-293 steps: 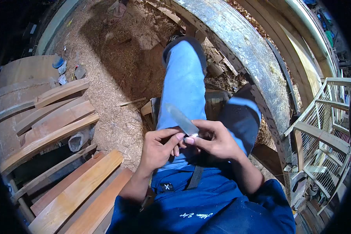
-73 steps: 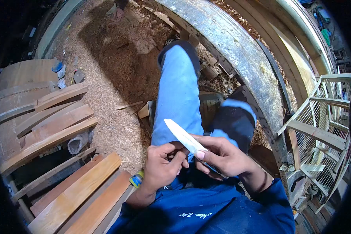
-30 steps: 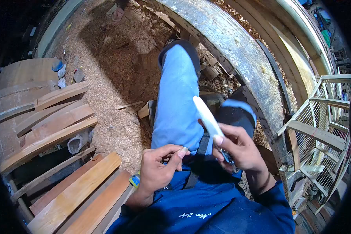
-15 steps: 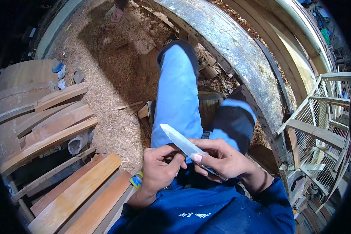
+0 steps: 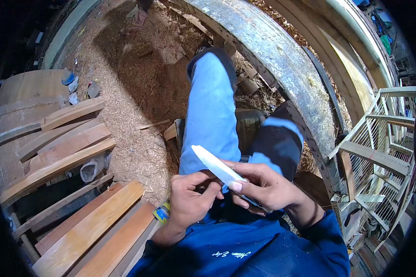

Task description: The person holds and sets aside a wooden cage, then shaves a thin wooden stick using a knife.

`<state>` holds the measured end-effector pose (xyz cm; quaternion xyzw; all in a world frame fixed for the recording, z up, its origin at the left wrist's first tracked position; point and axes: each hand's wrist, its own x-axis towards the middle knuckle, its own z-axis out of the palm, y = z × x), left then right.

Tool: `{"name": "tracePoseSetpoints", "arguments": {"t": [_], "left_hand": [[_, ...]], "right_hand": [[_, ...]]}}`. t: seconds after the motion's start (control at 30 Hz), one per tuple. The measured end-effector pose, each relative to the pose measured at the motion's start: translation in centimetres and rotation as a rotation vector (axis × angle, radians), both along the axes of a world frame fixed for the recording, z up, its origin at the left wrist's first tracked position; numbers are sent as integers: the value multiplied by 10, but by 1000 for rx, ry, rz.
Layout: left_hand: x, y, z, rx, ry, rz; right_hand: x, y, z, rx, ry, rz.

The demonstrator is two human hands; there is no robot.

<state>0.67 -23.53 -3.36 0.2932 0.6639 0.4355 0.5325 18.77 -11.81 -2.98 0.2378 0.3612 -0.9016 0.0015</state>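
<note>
My right hand (image 5: 266, 187) is closed round a flat, pale, tapering knife-like blade (image 5: 212, 162), with the thumb lying along its upper face. The blade points up and left over my lap, its narrow tip above the blue trouser leg. A darker, thin part shows below my right thumb; what it belongs to I cannot make out. My left hand (image 5: 194, 196) is beside the blade's lower left edge, its thumb and forefinger pinched together close to the right fingers. Whatever lies between those left fingertips is hidden.
Wooden boards (image 5: 90, 228) lie in rows at the left. A curved, worn bench plank (image 5: 282, 46) arcs past my knees. A slatted wooden frame (image 5: 379, 157) stands at the right. Wood shavings (image 5: 138, 134) cover the ground. A yellow-and-blue tape measure-like object (image 5: 162, 213) is by my left wrist.
The blade has tilted slightly, and its face now catches more light and looks whiter. Its tip has shifted a little to the right. Both hands remain in nearly the same place.
</note>
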Motion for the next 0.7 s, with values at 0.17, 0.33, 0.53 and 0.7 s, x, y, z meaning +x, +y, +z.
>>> {"name": "tracePoseSetpoints", "arguments": {"t": [0.17,0.33,0.53,0.7], "left_hand": [[-1,2,5,47,69,-43],[-1,1,1,59,102,-64],[0,-1,-2,50,88,-61],[-2,-3,-3,38,78,-70]], "right_hand": [[2,3,-1,-75,-1,22],[4,1,-5,-96,-14,20],[5,-1,-5,-65,-53,29],[6,-1,-7,-55,-78,44]]}}
